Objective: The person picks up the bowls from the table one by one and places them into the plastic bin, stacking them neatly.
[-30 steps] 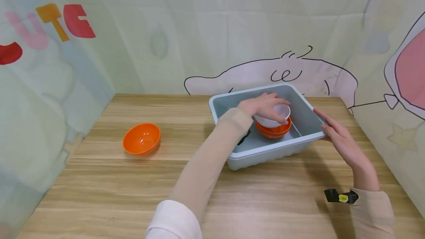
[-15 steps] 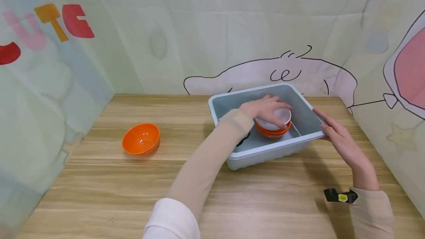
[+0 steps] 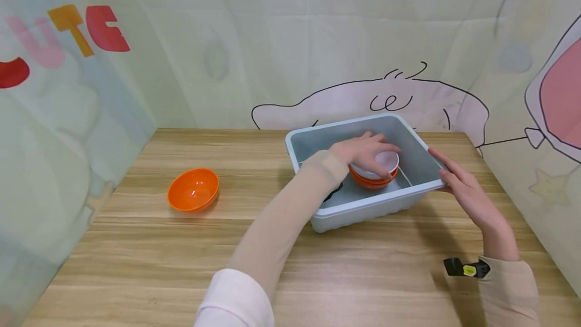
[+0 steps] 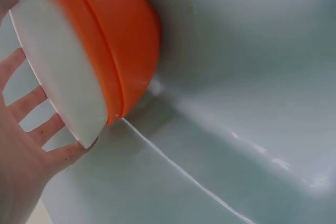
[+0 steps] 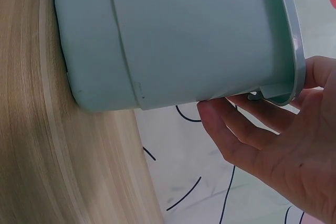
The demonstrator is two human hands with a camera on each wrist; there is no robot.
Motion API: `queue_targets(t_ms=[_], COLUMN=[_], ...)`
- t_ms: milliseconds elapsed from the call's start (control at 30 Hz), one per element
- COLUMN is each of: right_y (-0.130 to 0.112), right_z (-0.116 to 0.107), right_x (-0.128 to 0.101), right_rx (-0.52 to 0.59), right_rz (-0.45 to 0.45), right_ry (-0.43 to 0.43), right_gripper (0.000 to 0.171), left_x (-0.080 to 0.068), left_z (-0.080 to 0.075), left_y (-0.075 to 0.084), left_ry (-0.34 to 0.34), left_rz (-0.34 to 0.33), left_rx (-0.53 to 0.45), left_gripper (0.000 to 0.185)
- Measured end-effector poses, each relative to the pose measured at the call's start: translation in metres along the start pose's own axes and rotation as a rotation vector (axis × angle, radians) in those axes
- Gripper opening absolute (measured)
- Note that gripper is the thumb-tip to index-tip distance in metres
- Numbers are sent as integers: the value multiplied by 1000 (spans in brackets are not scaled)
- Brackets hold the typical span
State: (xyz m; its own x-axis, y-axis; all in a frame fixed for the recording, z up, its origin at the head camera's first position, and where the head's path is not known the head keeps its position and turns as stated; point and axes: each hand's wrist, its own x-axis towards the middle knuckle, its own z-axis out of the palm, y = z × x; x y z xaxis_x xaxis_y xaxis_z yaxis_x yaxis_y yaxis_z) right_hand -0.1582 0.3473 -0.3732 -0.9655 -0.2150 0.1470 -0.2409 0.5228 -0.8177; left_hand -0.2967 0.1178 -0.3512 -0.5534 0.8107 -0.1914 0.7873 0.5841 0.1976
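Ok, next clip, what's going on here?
A person's left hand holds a white bowl, which sits in stacked orange bowls inside a grey-blue bin. Their right hand grips the bin's right side at the rim. One more orange bowl stands apart on the wooden table, left of the bin.

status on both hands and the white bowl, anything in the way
Left hand holding white bowl by rim. Right hand gripping bin. Bowl nested in orange bowls, inside bin. No obstruction seen.

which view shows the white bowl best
Left wrist view: the white bowl is large, its outer wall visible, the left hand at its rim. The head view shows it partly behind that hand; the right wrist view omits it.
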Motion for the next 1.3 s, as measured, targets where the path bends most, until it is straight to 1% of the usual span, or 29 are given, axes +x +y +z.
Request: queue_targets(t_ms=[133,333,733,1067,1300], right_y=[0,1,0,1,1], right_z=[0,0,0,0,0], right_x=[0,0,0,0,-1], right_rx=[0,5,8,11,9], right_rz=[-2,-16,-14,-18,-20], right_ry=[1,0,-1,-6,-7], right_gripper=[48,48,48,48,48], left_x=[0,0,1,1,2], left_z=[2,3,5,7,9], left_y=[1,2,1,2,1], left_ry=[-8,-12,-6,-16,-27], left_rz=[4,0,-2,-9,-14], left_rx=[25,34,24,39,20], left_gripper=[73,73,73,74,75])
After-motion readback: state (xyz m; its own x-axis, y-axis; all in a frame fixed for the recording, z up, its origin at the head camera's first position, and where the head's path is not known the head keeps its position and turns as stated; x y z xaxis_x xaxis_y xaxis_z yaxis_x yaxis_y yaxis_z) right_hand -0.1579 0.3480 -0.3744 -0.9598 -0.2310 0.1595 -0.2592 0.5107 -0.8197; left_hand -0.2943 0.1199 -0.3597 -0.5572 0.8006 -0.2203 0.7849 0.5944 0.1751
